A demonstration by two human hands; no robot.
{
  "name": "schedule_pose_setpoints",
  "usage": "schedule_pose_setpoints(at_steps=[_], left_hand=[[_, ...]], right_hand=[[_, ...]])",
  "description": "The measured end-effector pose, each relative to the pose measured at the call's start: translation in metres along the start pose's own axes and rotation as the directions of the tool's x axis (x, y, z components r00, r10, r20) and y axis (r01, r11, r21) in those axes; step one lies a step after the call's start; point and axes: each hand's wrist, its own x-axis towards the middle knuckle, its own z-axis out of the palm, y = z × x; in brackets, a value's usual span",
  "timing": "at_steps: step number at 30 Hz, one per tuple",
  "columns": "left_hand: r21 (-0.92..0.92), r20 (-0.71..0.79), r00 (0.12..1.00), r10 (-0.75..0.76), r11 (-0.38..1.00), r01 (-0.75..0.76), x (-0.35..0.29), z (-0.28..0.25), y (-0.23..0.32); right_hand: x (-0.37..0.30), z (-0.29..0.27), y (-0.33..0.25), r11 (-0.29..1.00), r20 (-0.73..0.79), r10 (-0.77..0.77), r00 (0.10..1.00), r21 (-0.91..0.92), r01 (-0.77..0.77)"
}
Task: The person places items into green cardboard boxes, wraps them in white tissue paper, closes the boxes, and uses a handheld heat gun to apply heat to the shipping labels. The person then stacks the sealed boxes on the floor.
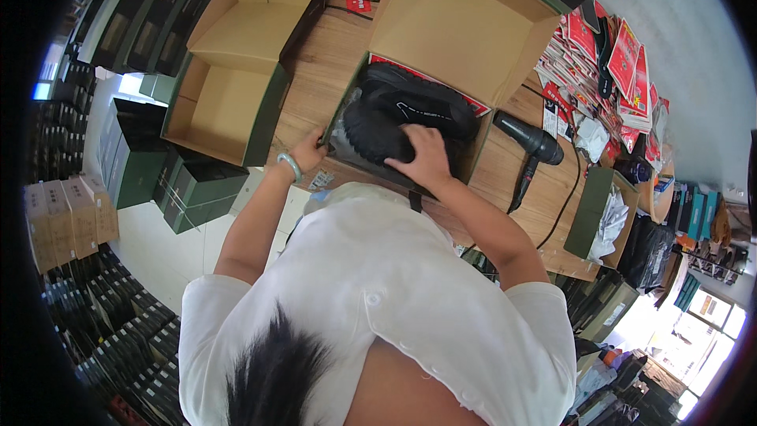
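Two black shoes [406, 114] lay in the open shoe box [465, 31] — right hand [426, 159] pressed flat on the nearer one, left hand [309, 150] gripping the box's near-left edge

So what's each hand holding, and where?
The right hand presses on the black shoes, near the sole; the left hand grips the open box at its near-left corner.

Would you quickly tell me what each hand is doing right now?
Left hand: gripping the near-left corner of the open shoe box.
Right hand: open, pressed flat on a black shoe in the box.
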Motion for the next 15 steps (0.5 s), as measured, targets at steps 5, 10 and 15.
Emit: schedule_pose_setpoints(at_steps=[5,10,15], left_hand=[[0.291,-0.286,0.951,0.114,0.956,-0.027,-0.018,-0.007,0.111],[0.468,-0.241,0.965,0.106,0.883,0.020,0.012,0.028,0.155],[0.518,-0.340,0.932,-0.126,0.802,0.297,0.059,0.065,0.135]], right_hand=[[-0.033,-0.044,0.038,0.783,-0.182,0.470,0.864,0.538,-0.312],[-0.051,-0.065,0.029,0.667,-0.235,0.617,0.751,0.662,-0.341],[-0.053,-0.047,0.024,0.697,-0.306,0.635,0.710,0.624,-0.355]])
